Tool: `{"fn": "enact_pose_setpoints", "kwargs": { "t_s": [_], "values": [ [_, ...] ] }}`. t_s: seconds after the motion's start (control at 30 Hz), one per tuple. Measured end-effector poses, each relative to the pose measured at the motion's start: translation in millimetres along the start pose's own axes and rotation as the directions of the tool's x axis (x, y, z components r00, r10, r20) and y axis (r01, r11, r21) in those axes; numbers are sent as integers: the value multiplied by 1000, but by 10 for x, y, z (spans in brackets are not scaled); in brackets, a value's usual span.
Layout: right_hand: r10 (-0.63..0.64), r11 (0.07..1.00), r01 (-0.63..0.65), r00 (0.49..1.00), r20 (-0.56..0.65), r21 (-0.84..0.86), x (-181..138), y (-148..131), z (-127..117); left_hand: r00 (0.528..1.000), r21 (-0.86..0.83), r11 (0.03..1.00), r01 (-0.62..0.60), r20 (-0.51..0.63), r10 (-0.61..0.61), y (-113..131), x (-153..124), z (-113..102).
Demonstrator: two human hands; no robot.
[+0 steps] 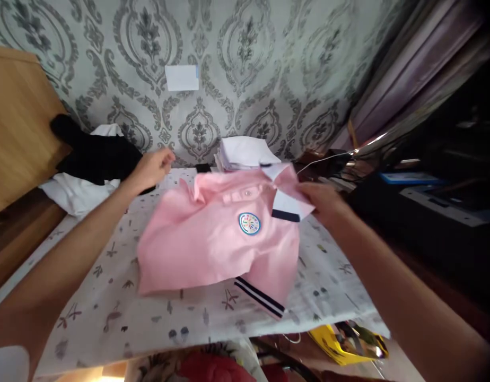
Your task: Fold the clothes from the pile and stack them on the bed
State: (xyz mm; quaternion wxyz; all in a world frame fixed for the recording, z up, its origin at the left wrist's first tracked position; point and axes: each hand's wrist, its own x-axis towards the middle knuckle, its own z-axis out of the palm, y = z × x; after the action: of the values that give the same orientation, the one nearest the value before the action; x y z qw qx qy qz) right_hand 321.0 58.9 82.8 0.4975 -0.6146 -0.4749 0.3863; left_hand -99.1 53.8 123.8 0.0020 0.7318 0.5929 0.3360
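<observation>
A pink polo shirt (213,239) lies crumpled across the patterned white cloth, with a round colourful badge (250,224) on its front. One sleeve, edged with a dark striped cuff (261,297), points towards me. My right hand (322,200) pinches the shirt's right end, beside a white part with a navy edge (286,206); the fingertips are partly hidden by fabric. Off the shirt's far left side, my left hand (154,165) is raised with its fingers curled in and nothing visible in them.
Black and white clothes (102,159) are heaped at the left beside a wooden cabinet (22,127). A stack of white paper (248,151) stands against the wall behind the shirt. Dark equipment and cables fill the right side. Below the front edge sits a yellow item (340,345).
</observation>
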Motion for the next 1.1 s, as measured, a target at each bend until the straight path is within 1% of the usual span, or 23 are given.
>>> {"fn": "enact_pose_setpoints", "kwargs": {
  "t_s": [0.03, 0.1, 0.13, 0.2, 0.23, 0.27, 0.33, 0.37, 0.4, 0.43, 0.47, 0.5, 0.53, 0.63, 0.7, 0.77, 0.8, 0.87, 0.9, 0.97, 1.0, 1.03, 1.1],
  "values": [
    [30, 999, -30, 1000, -5, -43, 62, 227, -6, 997, 28, 999, 32, 70, -34, -116, -90, 163],
    [77, 990, -78, 997, -13, -116, 112, 639, -50, 971, 54, 995, 79, 221, -89, -331, -331, 427],
    [73, 983, -72, 997, -5, -169, 118, 805, -85, 955, 65, 993, 100, 273, -115, -425, -456, 522],
    [-16, 935, 14, 1000, 0, -354, 132, 1028, -155, 931, 71, 989, 133, 334, -149, -581, -662, 649],
    [-92, 880, 84, 996, 5, -468, 144, 1080, -177, 921, 74, 985, 155, 350, -171, -640, -730, 688],
    [-182, 803, 159, 983, 17, -575, 161, 1094, -179, 913, 77, 981, 180, 359, -195, -684, -771, 718],
    [-348, 634, 296, 934, 78, -714, 205, 1027, -103, 899, 79, 970, 231, 365, -244, -723, -784, 774],
    [-405, 568, 357, 906, 125, -742, 232, 961, -17, 895, 72, 966, 250, 364, -259, -715, -765, 806],
    [-428, 527, 407, 885, 180, -747, 264, 885, 100, 893, 65, 963, 263, 361, -268, -690, -738, 845],
    [-426, 506, 445, 874, 234, -739, 306, 808, 245, 892, 62, 961, 270, 360, -274, -647, -708, 889],
    [-400, 504, 468, 871, 285, -725, 359, 736, 410, 891, 65, 960, 271, 362, -276, -590, -679, 939],
    [-347, 517, 475, 877, 333, -712, 424, 675, 586, 892, 71, 961, 267, 359, -274, -522, -654, 992],
    [-316, 524, 475, 879, 357, -707, 502, 628, 765, 898, 70, 963, 261, 349, -269, -448, -636, 1046],
    [-262, 541, 457, 890, 374, -706, 773, 572, 1225, 923, 14, 971, 238, 309, -230, -234, -623, 1193],
    [-225, 563, 431, 901, 371, -705, 939, 589, 1419, 931, -39, 974, 223, 304, -201, -146, -638, 1245],
    [-194, 596, 405, 910, 366, -693, 1060, 625, 1515, 932, -80, 974, 210, 317, -175, -127, -652, 1228],
    [-190, 617, 399, 912, 363, -679, 1103, 643, 1532, 934, -106, 973, 206, 319, -163, -146, -654, 1186],
    [-211, 667, 393, 914, 346, -633, 1158, 673, 1525, 940, -164, 965, 205, 306, -148, -238, -638, 1037],
    [-230, 696, 390, 916, 328, -602, 1176, 683, 1512, 948, -216, 951, 220, 276, -157, -306, -619, 937],
    [-267, 759, 372, 926, 266, -534, 1200, 693, 1487, 955, -366, 885, 288, 177, -237, -464, -557, 723],
    [-280, 789, 359, 933, 227, -499, 1209, 696, 1483, 944, -452, 829, 329, 127, -306, -543, -519, 629],
    [-290, 815, 346, 938, 189, -465, 1217, 697, 1485, 920, -531, 763, 368, 88, -382, -615, -480, 555],
    [-308, 850, 331, 943, 123, -409, 1225, 700, 1502, 853, -631, 643, 434, 57, -519, -727, -422, 489]
  ]
}}
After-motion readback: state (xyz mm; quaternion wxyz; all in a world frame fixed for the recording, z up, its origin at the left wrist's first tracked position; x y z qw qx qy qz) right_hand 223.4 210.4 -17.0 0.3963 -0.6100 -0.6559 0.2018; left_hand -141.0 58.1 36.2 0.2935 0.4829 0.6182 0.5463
